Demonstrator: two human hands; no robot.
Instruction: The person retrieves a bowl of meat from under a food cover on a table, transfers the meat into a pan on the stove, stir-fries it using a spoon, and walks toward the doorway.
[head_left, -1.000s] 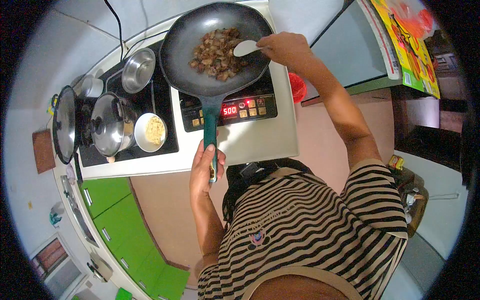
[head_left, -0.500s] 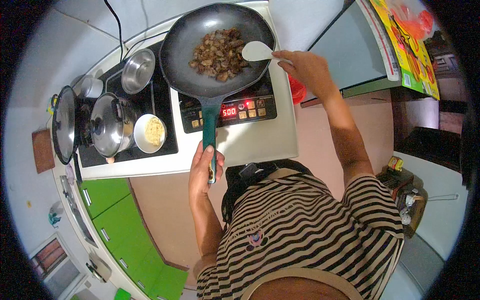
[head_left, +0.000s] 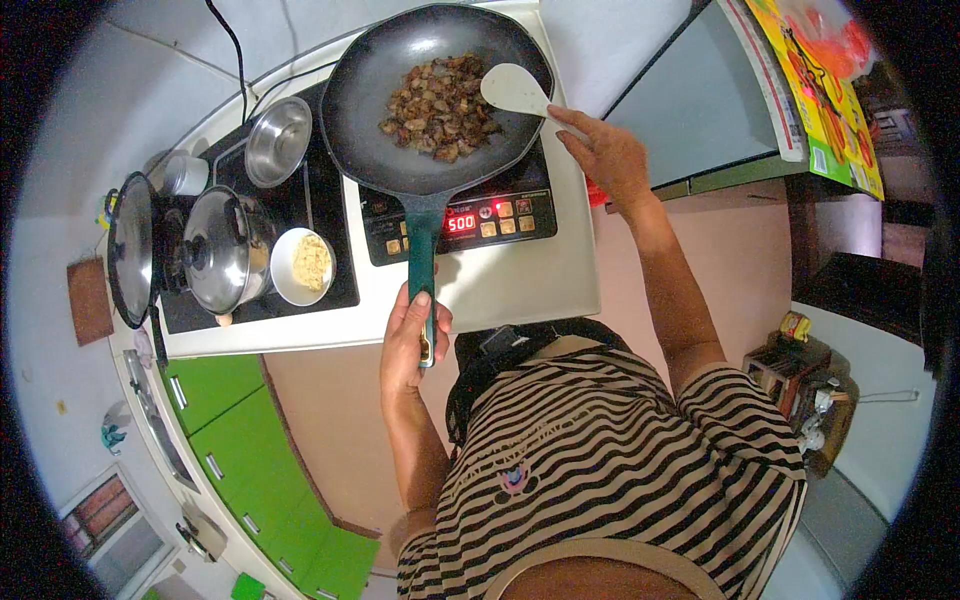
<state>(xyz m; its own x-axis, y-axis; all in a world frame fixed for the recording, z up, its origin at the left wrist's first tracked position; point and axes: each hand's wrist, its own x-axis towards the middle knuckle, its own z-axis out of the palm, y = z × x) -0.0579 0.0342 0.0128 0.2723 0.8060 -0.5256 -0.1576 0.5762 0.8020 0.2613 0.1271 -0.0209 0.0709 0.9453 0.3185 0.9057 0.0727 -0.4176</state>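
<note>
My left hand [head_left: 407,335] is wrapped round the green handle of a dark frying pan [head_left: 360,130], thumb on top. The pan sits on an induction cooker [head_left: 510,205] whose red display reads 500. Browned, diced pieces of food [head_left: 440,105] lie heaped in the middle of the pan. My right hand [head_left: 610,160] grips a pale rice paddle [head_left: 513,88] by its handle, at the pan's right rim. The paddle's broad head is over the pan, just right of the food; whether it touches the pan I cannot tell.
Left of the cooker stand a steel bowl [head_left: 278,142], a lidded steel pot [head_left: 222,250] and a white bowl [head_left: 284,283] with yellowish, minced-looking food. A second dark pan [head_left: 131,250] leans further left. Green cabinets [head_left: 245,450] run below the counter; a grey cabinet [head_left: 690,110] is at the right.
The paddle has turned, its head tilting up and its handle slanting down more steeply. My right hand has shifted slightly down. My left hand keeps its hold on the pan.
</note>
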